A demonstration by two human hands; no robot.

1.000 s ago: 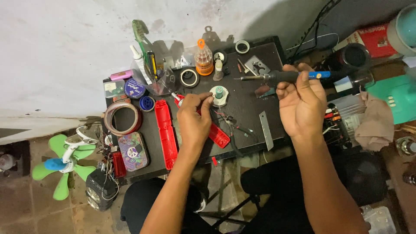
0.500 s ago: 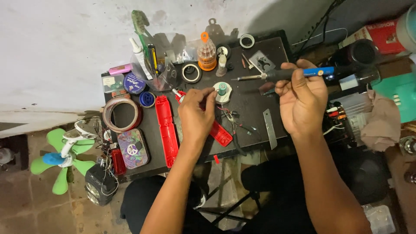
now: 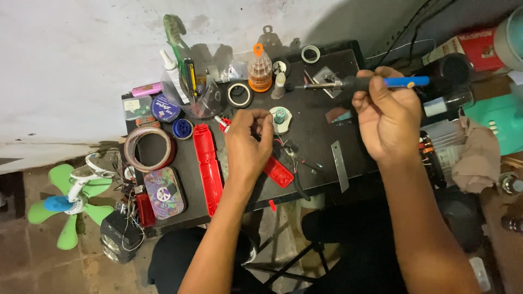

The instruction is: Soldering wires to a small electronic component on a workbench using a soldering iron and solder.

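Note:
My right hand [image 3: 388, 118] grips a soldering iron [image 3: 370, 83] with a black and blue handle, its metal tip pointing left over the black table [image 3: 321, 130]. My left hand [image 3: 248, 146] pinches something thin, likely a wire, beside a small white round part with a green centre [image 3: 280, 116]. Thin wires [image 3: 291, 155] trail from that spot across the table. A long red plastic housing [image 3: 207, 167] lies left of my left hand, and a shorter red piece [image 3: 279, 172] sits just under it.
An orange bottle [image 3: 260, 69], tape rolls [image 3: 149, 148], a clear cup with tools [image 3: 197, 92], a round blue tin [image 3: 165, 108] and a patterned tin [image 3: 164, 193] crowd the table's left and back. A green fan [image 3: 65, 201] lies on the floor at left. Clutter fills the right side.
My left hand has shifted slightly nearer the white round part. The soldering iron stays held in about the same spot.

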